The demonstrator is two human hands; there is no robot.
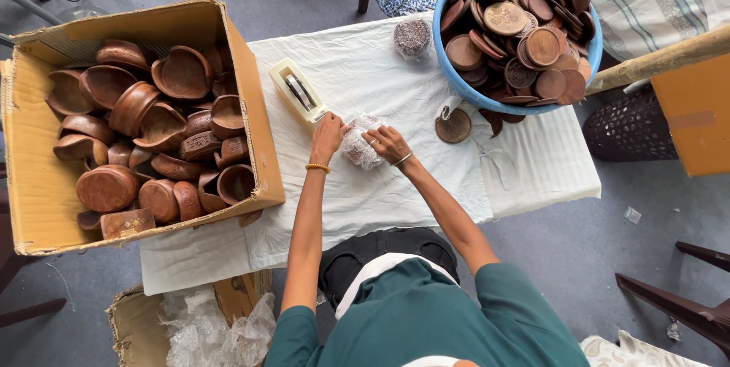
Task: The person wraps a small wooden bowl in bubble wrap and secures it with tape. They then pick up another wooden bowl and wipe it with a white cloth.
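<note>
At centre frame on the white-clothed worktop [380, 192], my left hand [328, 136] and right hand [389, 144] each pinch the small clear-plastic-wrapped brown wooden piece [360, 142], whose loose wrap could spring open if either grip slackens.

Single head cam, looks almost straight down from well above the white-clothed table [395, 85]. Wide view: cardboard box [34, 184] at frame left, blue tub [445, 63] top right, grey floor [578, 238] around. Wearer's torso at bottom edge, arms reaching up-frame. No second view.
</note>
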